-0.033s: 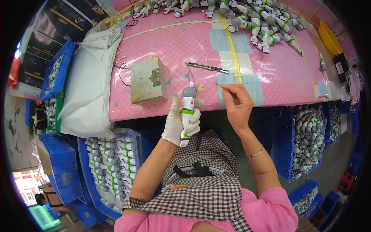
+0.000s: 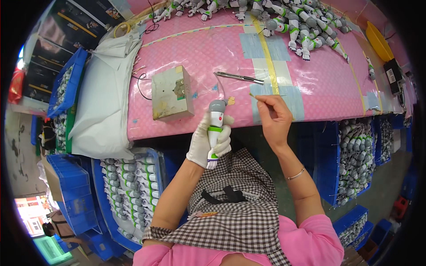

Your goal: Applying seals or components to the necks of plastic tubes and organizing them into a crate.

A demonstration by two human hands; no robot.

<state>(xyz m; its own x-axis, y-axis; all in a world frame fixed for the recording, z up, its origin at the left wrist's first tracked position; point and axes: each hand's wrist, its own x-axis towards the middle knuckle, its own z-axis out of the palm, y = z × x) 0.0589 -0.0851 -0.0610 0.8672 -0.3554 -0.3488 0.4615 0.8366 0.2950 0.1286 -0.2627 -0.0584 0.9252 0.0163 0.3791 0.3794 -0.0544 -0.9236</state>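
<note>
Upright in my gloved left hand is a toy arm, white with a grey shoulder, green bands and a small white hand. My fingers wrap round its middle. A thin wire rises from its grey end over the table. My bare right hand pinches a short thin stick between thumb and fingertips, to the right of the toy arm and apart from it. Beyond both hands lies a slim black-and-silver tool. A grey metal box with a fitting on its side stands left of the toy arm.
Pink plastic covers the table, with yellow tape across it. Many toy arms lie heaped at the back. Blue crates of toy arms flank me, one at left and one at right. A white cloth drapes the table's left end.
My left thumb has come in closer against the toy arm. The whole view has shifted slightly; my right hand keeps its pinch in nearly the same place.
</note>
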